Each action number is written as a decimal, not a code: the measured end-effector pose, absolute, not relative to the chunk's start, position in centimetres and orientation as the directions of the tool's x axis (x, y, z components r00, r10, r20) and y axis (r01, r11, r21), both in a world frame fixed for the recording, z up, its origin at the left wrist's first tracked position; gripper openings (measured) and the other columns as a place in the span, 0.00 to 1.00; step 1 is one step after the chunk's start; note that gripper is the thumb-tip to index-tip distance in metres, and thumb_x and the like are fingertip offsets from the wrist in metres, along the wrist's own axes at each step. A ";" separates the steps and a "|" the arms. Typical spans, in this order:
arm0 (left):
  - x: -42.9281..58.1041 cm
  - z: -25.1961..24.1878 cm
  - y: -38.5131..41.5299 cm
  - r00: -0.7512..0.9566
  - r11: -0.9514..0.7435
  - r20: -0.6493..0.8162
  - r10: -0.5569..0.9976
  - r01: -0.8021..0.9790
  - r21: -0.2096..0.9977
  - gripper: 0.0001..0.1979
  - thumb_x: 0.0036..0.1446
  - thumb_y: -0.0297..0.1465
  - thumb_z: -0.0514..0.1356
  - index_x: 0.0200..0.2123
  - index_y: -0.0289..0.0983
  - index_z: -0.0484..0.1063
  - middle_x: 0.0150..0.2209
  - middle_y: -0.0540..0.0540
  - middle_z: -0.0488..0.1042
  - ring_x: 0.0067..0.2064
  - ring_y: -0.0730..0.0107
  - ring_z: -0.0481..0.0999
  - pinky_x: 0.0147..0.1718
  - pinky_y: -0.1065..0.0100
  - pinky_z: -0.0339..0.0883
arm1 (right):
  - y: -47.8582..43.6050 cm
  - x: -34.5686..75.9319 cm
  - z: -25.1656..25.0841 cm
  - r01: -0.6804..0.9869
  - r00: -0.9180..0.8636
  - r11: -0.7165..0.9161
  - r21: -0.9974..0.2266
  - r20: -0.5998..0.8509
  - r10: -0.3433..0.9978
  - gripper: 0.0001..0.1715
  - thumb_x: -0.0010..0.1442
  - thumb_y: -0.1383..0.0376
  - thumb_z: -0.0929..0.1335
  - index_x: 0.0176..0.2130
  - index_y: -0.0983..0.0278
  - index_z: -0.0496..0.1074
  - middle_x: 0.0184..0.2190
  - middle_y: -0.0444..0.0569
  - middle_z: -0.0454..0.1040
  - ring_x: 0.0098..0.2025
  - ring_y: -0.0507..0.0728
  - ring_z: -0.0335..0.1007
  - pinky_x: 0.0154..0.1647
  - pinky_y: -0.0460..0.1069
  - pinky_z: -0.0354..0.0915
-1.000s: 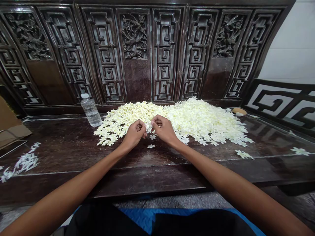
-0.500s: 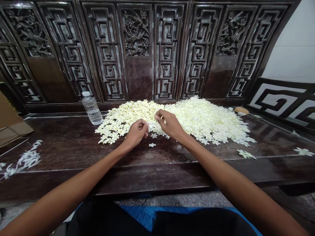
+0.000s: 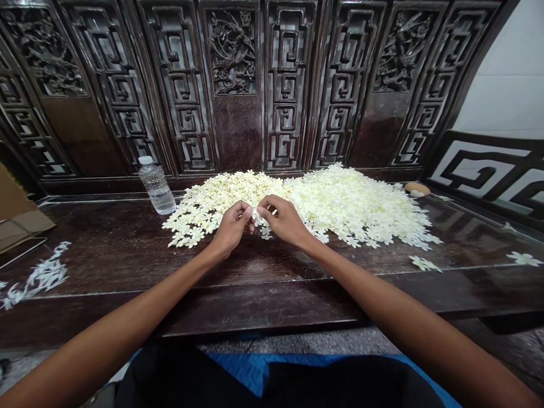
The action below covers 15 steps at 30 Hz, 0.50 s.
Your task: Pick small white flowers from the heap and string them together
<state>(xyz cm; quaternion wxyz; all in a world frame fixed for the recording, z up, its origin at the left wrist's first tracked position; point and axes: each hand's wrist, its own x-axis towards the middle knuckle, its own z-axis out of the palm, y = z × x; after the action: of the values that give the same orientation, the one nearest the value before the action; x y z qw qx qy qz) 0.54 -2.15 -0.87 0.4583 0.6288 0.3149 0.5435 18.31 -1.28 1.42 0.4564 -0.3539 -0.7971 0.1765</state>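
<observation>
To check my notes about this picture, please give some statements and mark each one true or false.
The left hand and right hand both pinch a small pale flower. True.
The plastic water bottle lies on its side. False: it stands upright.
The pile of pale flowers rests on a dark wooden bench. True.
The bench's back is plain and smooth. False: it has carved panels.

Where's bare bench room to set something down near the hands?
Bare dark wood runs along the bench front, below the hands. Another patch lies between the water bottle and the white flower spray. A smaller one sits right, between two loose flowers. Crowded: the cream flower heap behind and beside the hands.
</observation>
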 end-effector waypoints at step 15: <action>0.4 -0.7 -2.4 0.188 -0.370 0.384 0.904 -0.108 0.923 0.23 0.61 0.52 0.65 0.34 0.38 0.65 0.27 0.52 0.67 0.27 0.74 0.68 0.27 0.71 0.68 | -2.1 17.8 1.6 0.222 -0.296 0.559 -0.799 0.491 0.819 0.28 0.63 0.42 0.70 0.33 0.64 0.76 0.27 0.47 0.76 0.27 0.54 0.70 0.32 0.50 0.66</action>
<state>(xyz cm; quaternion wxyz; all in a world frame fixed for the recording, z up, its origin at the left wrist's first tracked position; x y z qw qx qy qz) 0.35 -2.43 -0.69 0.4600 0.6184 0.3217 0.5500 17.82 -2.13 1.56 0.4783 -0.3508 -0.7420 0.3124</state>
